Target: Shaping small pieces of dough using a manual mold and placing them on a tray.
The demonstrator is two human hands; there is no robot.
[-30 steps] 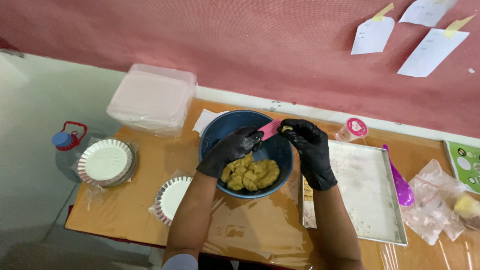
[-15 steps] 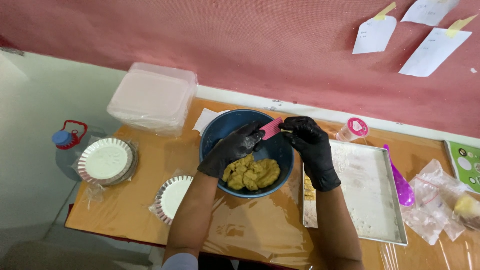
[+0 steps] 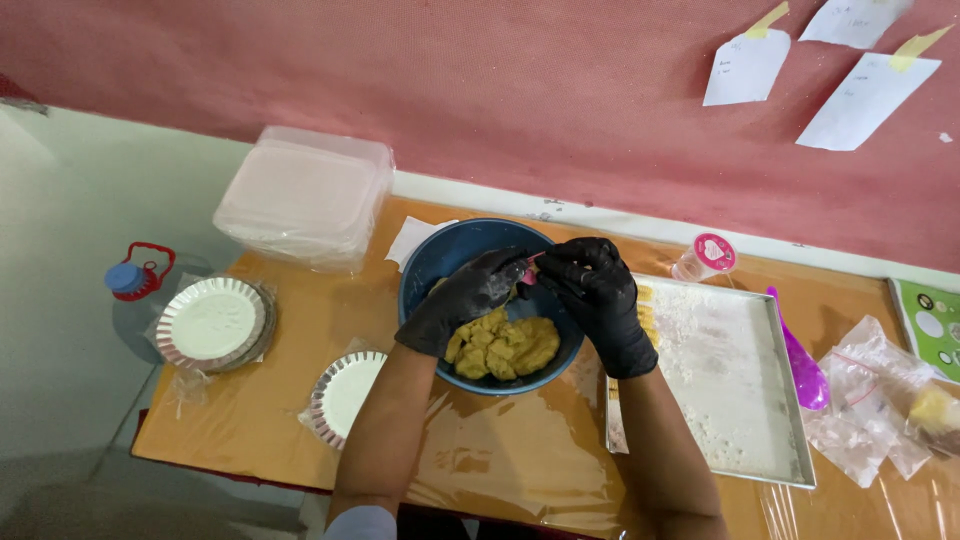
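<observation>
A blue bowl (image 3: 432, 262) sits on the orange table, holding lumps of yellow dough (image 3: 505, 346). Both my hands wear black gloves and meet above the bowl's far side. My right hand (image 3: 596, 297) grips a small pink scraper (image 3: 528, 274), of which only a sliver shows. My left hand (image 3: 468, 294) has its fingertips on the scraper's blade, fingers bent over it. The dough lies just below both hands.
A floured metal tray (image 3: 735, 400) lies to the right of the bowl, with a purple spoon (image 3: 799, 357), a pink-lidded cup (image 3: 705, 256) and plastic bags (image 3: 880, 400) beyond. Foil tart tins (image 3: 208, 322) (image 3: 340, 395) and stacked clear containers (image 3: 305, 195) stand left. A water jug (image 3: 135, 278) is off the table's left edge.
The hands have drawn closer together over the bowl, and the left fingers now cover most of the pink scraper, which showed more plainly before.
</observation>
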